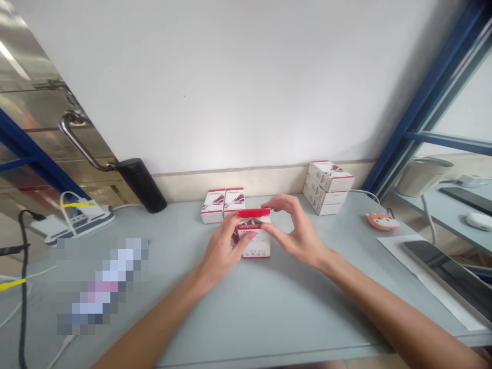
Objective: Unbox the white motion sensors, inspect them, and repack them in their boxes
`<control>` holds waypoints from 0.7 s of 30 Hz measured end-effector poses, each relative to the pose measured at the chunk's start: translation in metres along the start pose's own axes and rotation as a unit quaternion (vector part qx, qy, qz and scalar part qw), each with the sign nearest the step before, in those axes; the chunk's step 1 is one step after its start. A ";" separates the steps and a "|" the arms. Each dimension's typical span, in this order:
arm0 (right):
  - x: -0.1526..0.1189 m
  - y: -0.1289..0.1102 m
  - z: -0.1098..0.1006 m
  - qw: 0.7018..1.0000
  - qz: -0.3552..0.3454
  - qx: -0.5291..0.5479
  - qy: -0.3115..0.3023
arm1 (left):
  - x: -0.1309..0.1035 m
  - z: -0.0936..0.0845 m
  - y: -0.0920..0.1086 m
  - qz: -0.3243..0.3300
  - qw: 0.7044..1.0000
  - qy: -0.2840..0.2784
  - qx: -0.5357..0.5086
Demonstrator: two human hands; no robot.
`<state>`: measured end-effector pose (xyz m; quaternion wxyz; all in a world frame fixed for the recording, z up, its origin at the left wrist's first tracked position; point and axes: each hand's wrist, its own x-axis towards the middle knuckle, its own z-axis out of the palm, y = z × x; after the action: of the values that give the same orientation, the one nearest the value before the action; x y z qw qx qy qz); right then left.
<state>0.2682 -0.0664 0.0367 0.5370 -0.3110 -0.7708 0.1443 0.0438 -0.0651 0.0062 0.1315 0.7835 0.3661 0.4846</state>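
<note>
A small white and red carton (259, 247) printed "DETECTOR" stands on the table in front of me. Its red-edged top flap (253, 213) is raised, leaving a gap beneath it. My left hand (225, 243) is closed round the carton's left side, the thumb lying across the front. At the right end of the flap, my right hand (295, 230) has its fingertips on the flap and its thumb by the carton's upper edge. What is inside the carton cannot be made out.
Two similar cartons (213, 205) lie behind; a stack of several (326, 189) stands back right. A black cylinder (141, 185) and a power strip (82, 223) are left. To the right are an orange and white animal-shaped item (382, 221), white paper (430, 277) and a dark flat device (448, 271).
</note>
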 end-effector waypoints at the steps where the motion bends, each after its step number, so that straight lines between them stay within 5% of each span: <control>1: 0.001 -0.001 -0.001 1.000 -0.009 -0.011 -0.014 | -0.002 0.003 -0.003 0.001 1.000 0.015 -0.023; 4: 0.004 -0.006 -0.002 0.999 -0.007 -0.024 -0.021 | -0.006 0.007 -0.010 0.018 0.997 0.060 -0.049; 10: 0.005 -0.012 -0.005 0.998 0.005 -0.057 0.006 | -0.003 0.000 -0.006 0.079 0.994 0.006 0.073; 15: 0.007 -0.010 -0.017 0.994 -0.042 -0.016 -0.096 | -0.001 -0.002 -0.007 0.067 0.996 0.006 0.057; 21: 0.004 -0.016 -0.013 0.978 -0.089 -0.129 -0.135 | -0.005 0.001 -0.012 0.117 0.986 0.044 0.106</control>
<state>0.2735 -0.0778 0.0536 0.3939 -0.2851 -0.8731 0.0358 0.0375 -0.0601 -0.0045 -0.0264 0.8084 0.3267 0.4890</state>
